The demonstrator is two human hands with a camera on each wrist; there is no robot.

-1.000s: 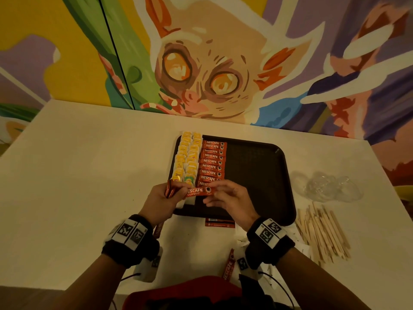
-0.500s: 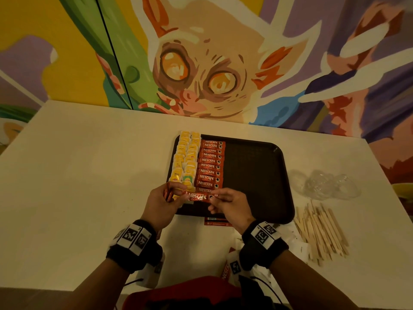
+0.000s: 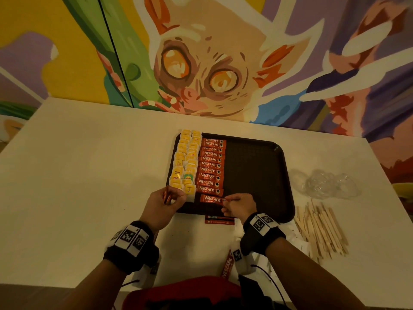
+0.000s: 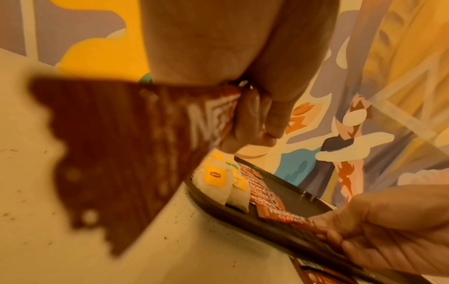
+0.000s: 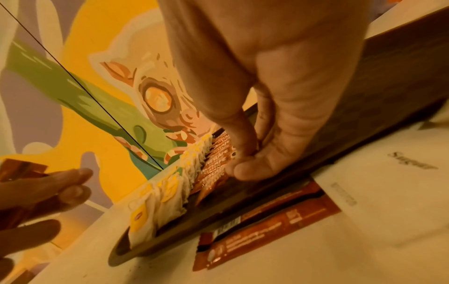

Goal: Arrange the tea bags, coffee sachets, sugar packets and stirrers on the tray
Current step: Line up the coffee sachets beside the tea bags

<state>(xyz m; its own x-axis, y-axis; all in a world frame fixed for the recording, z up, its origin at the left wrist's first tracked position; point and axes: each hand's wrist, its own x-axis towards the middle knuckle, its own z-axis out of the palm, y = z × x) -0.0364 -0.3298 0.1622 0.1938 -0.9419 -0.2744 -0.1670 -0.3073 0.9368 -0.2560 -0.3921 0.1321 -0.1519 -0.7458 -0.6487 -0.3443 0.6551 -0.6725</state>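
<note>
Lowered by right hand (image 3: 240, 206), eleventh coffee sachet (image 3: 211, 199) joins ten on tray (image 3: 257, 175).

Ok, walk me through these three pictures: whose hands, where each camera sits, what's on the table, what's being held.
No machine here: a person works with bare hands, wearing a camera on the head and one on each wrist.

The head view looks down at a white table. On it is a dark tray holding rows of yellow tea bags and red coffee sachets. Wooden stirrers lie right of the tray.

The left hand holds a bunch of spare sachets, blurred close up in the left wrist view. The right hand pinches one sachet at the near end of the row; the right wrist view shows that grip.
</note>
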